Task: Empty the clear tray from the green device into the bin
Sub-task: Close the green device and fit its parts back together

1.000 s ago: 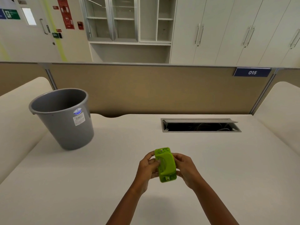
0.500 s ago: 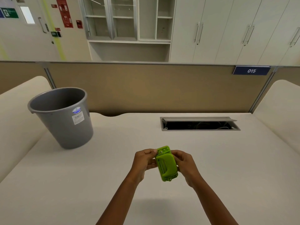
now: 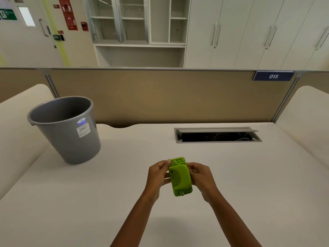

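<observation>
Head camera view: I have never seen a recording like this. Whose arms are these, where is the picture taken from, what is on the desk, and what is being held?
There is no machine here. The camera sits on a person's head and looks forward and down, so the two bare arms reaching in from the bottom are that person's own.

Both hands hold one small green device above the pale desk. The left hand grips its left side, with fingers near its top corner; the right hand grips its right side. The clear tray cannot be made out in this picture.

On the desk, far left, stands a grey bin with a label on its side. Further back to the right is an open cable hatch set into the desktop. Behind is a tan partition with a sign reading 015.
</observation>
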